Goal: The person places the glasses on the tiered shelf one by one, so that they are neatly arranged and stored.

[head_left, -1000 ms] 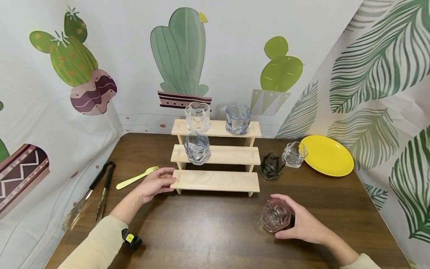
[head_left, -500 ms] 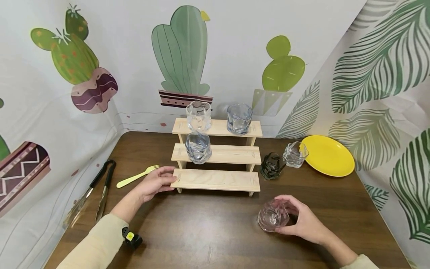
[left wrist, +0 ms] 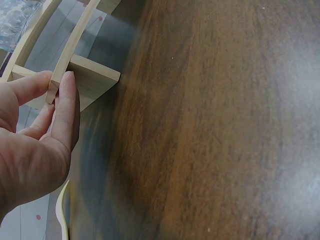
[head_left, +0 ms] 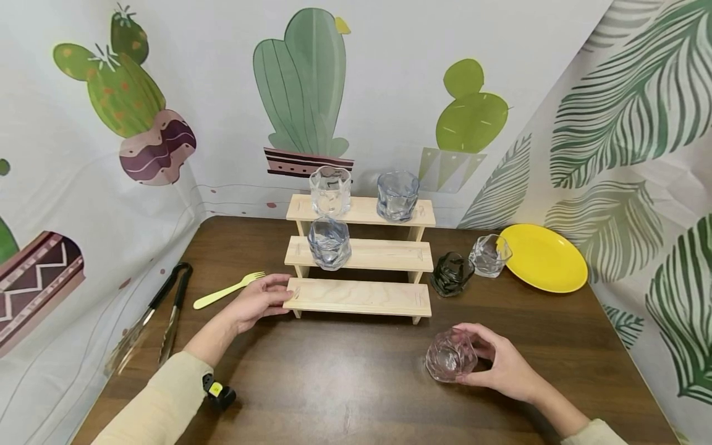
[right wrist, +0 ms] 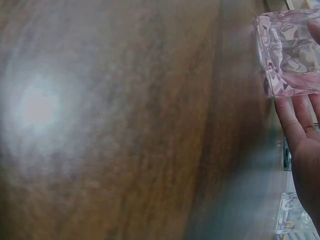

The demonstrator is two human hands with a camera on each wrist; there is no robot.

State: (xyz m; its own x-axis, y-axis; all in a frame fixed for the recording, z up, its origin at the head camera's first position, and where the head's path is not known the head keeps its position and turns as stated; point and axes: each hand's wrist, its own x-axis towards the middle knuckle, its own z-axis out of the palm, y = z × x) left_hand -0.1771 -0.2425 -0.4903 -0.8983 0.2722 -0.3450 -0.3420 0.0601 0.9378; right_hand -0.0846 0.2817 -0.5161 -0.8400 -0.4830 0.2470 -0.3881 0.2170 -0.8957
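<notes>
The right hand [head_left: 503,368] has its thumb and fingers curled partway round the side of a pink glass [head_left: 452,356], which is over the front right part of the brown table [head_left: 334,383]; whether its base touches the wood cannot be told. The left hand [head_left: 258,304] pinches the left end of the lowest shelf of a three-tier wooden stand [head_left: 358,296], thumb on one face and fingers on the other. On the stand's middle tier, at the left, is a blue glass [head_left: 329,244]; the top tier bears a clear glass [head_left: 330,191] at the left and a pale blue glass [head_left: 398,196] at the right. Just right of the stand is a dark glass [head_left: 452,275], then a second clear glass [head_left: 489,255] by the edge of a yellow plate [head_left: 542,256]. Beyond the left hand lie a yellow fork [head_left: 229,291] and, farther left, black-handled tongs [head_left: 161,298]. A cactus-and-leaf printed cloth [head_left: 389,93] hangs behind.
</notes>
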